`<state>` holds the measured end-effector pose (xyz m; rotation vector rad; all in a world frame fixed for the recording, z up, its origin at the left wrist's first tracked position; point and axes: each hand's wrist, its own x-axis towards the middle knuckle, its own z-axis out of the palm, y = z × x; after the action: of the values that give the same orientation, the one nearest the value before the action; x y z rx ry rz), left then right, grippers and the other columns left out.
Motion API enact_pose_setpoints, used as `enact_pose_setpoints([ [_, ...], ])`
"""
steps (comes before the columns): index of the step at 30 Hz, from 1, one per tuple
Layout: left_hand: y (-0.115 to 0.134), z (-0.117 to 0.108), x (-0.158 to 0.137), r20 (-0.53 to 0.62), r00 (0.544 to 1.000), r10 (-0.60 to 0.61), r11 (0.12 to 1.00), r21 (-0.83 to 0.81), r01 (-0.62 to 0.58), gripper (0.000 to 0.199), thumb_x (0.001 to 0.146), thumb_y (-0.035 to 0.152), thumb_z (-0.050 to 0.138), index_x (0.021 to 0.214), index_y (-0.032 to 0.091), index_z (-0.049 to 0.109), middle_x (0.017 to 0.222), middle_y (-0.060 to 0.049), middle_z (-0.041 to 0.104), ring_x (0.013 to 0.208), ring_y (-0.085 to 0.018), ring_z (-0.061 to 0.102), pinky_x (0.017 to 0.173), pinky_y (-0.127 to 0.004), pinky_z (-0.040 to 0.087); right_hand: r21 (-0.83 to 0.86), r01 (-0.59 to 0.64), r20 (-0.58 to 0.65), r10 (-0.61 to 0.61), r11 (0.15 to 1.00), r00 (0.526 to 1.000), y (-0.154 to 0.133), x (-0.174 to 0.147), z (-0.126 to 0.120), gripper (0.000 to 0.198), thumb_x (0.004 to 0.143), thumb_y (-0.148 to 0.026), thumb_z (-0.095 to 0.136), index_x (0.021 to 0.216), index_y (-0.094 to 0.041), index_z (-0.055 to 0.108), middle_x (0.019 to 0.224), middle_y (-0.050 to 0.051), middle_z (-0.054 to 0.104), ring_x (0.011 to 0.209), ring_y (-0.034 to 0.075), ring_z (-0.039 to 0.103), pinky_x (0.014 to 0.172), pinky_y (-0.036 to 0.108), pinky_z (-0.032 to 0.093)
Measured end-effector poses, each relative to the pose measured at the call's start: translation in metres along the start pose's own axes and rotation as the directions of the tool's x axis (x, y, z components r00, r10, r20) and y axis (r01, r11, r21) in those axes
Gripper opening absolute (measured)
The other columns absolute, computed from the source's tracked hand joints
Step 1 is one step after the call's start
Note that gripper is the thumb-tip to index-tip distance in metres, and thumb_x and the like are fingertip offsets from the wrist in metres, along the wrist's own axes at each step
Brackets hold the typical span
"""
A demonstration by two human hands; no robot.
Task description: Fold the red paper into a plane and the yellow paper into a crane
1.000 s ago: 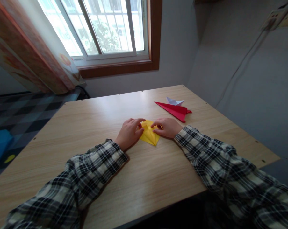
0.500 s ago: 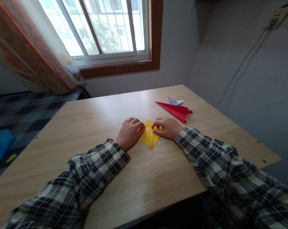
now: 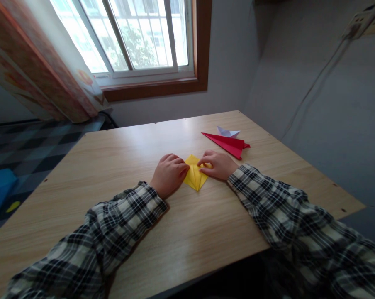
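A folded sheet of yellow origami paper (image 3: pixel 195 177) lies on the wooden table (image 3: pixel 187 232), one corner pointing toward me and creases running down to it. My left hand (image 3: pixel 169 173) closes on its left side, thumb and fingers pressed together at the edge. On the opposite side my right hand (image 3: pixel 217 164) has its thumb and index finger curled onto the paper's right flap. The fingers cover both side corners of the paper.
Behind my right hand lie a red paper plane (image 3: pixel 226 144) and a white paper boat (image 3: pixel 228 132). A blue object (image 3: pixel 1 189) rests on a checked cloth (image 3: pixel 25 145) at left. A window (image 3: pixel 137 37) is beyond the table.
My left fingers have closed tighter over the paper's left corner, hiding more of it. The right hand has barely moved, and the paper stays almost where it was.
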<state>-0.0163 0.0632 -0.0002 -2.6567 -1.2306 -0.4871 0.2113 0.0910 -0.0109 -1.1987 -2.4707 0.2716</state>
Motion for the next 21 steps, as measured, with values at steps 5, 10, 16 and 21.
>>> enact_pose_setpoints([
  [5,0.001,0.003,0.0,-0.001,1.0,0.001,1.0,-0.023,-0.001,0.025,0.099,0.028,0.05,0.099,0.023,0.074,0.099,-0.005,0.075,0.098,-0.024,0.063,0.093,-0.043,0.046,0.031,-0.016,-0.004,0.016,0.999,1.0,0.007,0.001,0.0,0.022,0.09,-0.036,0.066,0.106,-0.025,0.076,0.109,0.005,0.067,0.095,0.019,0.063,0.08,0.029,0.046],
  [10,-0.001,0.007,-0.001,0.034,0.999,0.003,1.0,0.001,-0.003,0.026,0.1,0.033,0.049,0.108,0.021,0.071,0.106,-0.007,0.072,0.102,-0.026,0.061,0.094,-0.043,0.047,0.047,-0.021,-0.002,0.021,0.999,1.0,0.01,0.002,-0.001,0.022,0.09,-0.036,0.066,0.106,-0.025,0.076,0.109,0.005,0.066,0.096,0.019,0.063,0.083,0.03,0.047],
  [16,0.0,0.006,-0.001,0.066,0.998,-0.018,0.999,-0.044,0.021,0.026,0.098,0.035,0.052,0.112,0.021,0.069,0.11,-0.009,0.069,0.104,-0.027,0.06,0.095,-0.045,0.047,0.052,-0.018,0.004,0.017,0.998,1.0,0.011,0.002,0.0,0.022,0.091,-0.036,0.066,0.106,-0.025,0.076,0.11,0.005,0.066,0.096,0.018,0.062,0.082,0.029,0.046],
  [21,0.0,0.006,-0.001,0.084,0.996,-0.008,0.999,-0.049,0.012,0.029,0.097,0.038,0.053,0.114,0.021,0.068,0.111,-0.009,0.067,0.105,-0.027,0.059,0.096,-0.044,0.046,0.055,-0.023,-0.004,0.023,0.998,1.0,0.012,0.002,0.001,0.022,0.091,-0.036,0.066,0.107,-0.025,0.076,0.11,0.005,0.066,0.095,0.018,0.062,0.081,0.029,0.046],
])
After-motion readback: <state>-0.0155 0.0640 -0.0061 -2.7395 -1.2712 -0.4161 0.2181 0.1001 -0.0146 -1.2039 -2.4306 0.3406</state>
